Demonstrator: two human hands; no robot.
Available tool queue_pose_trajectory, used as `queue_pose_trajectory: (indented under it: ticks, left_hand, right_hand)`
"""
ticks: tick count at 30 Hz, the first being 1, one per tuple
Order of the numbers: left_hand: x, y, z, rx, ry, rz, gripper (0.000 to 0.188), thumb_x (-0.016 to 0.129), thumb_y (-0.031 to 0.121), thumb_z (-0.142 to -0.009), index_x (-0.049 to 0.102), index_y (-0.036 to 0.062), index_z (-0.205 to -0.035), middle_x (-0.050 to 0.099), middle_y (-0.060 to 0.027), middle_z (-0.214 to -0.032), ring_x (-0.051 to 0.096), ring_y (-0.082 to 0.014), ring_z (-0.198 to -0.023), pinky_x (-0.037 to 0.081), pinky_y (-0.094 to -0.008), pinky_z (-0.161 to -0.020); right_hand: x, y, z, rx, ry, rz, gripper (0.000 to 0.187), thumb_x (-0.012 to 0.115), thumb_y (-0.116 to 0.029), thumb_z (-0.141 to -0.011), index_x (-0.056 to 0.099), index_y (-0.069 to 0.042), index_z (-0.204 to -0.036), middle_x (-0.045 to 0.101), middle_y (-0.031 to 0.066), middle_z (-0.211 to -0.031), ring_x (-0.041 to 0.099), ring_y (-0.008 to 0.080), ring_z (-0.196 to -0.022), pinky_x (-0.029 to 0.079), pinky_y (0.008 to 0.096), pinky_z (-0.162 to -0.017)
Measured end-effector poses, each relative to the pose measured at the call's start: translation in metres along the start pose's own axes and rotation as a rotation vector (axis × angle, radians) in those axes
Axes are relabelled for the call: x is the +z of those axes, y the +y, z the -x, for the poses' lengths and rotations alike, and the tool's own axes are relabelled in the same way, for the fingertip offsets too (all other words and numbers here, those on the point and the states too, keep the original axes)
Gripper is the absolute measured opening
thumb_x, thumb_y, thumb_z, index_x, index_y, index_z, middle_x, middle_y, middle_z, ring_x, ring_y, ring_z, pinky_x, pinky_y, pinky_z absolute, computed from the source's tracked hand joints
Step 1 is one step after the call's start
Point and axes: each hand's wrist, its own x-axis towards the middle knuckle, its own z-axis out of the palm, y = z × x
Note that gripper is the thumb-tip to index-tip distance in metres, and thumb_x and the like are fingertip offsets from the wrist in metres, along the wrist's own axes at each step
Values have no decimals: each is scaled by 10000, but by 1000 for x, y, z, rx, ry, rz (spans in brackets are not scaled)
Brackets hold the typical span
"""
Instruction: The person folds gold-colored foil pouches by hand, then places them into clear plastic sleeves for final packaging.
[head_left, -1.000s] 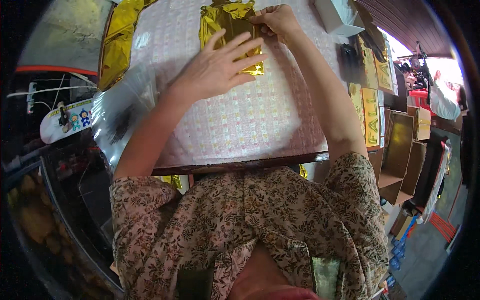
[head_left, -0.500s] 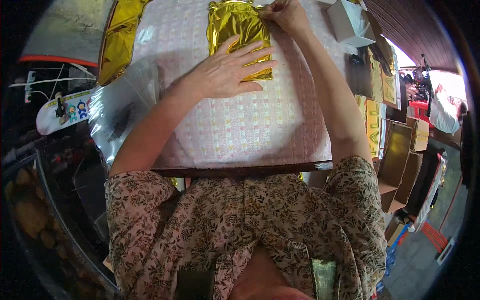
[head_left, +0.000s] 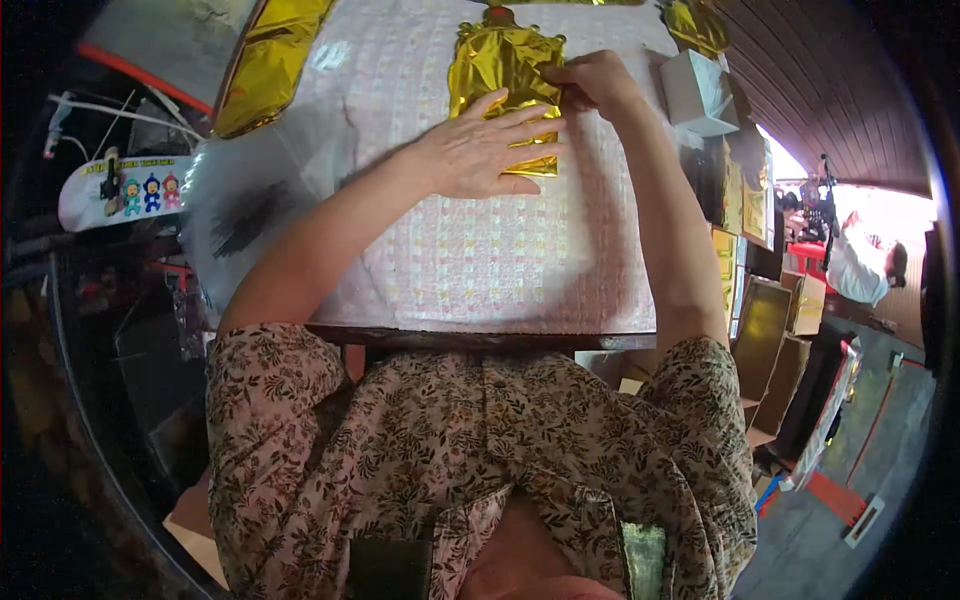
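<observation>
A shiny gold foil piece [head_left: 495, 65] with a wavy, ornate top edge and a red spot at its top lies on the table, toward the far side. My left hand [head_left: 478, 150] rests flat across its lower part, fingers spread, covering much of that end. At the right edge of the foil, just below its upper corner, my right hand [head_left: 603, 82] has thumb and forefinger pinched together on it. The pinched bit itself is hidden by the fingers.
A pale checked cloth [head_left: 480, 270] covers the table. Clear plastic sheeting [head_left: 270, 190] hangs over its left side, below a gold foil strip [head_left: 275, 65]. A white box [head_left: 700, 92] stands at the right, with cardboard boxes [head_left: 765, 335] beyond. Another person [head_left: 862, 265] is far right.
The view has shifted, so more of the foil's top shows, including the red spot. My right hand has slid a little down the foil's right edge; the left hand stays flat on it.
</observation>
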Motion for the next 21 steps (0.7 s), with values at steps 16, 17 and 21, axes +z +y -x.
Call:
queue_pose_trajectory:
  ticks: [16,17,21]
  left_hand:
    - [-52,22,25,90,286,84,694,752,362,-905,488,178,-1520,447,-28,-1605,399,-261,-1491,316,-514,-1213]
    - [-60,25,33,118,421,-26,479,737,312,-931,613,126,-1355,563,-48,-1472,536,-219,-1357,445,-445,-1097]
    - [-70,25,90,100,427,-104,252,723,177,-920,688,77,-1148,653,-88,-1289,651,-237,-1150,533,-405,-944]
  right_hand:
    - [1,-38,117,-652,287,30,162,773,-118,-925,747,25,-997,746,35,-850,623,92,-715,475,251,-656]
    - [5,-32,131,-837,355,85,152,760,-76,-916,733,27,-1024,754,44,-912,634,97,-764,494,253,-700]
    - [0,14,170,-1270,358,519,315,723,63,-772,712,-33,-1072,742,113,-1135,705,260,-923,564,354,-800]
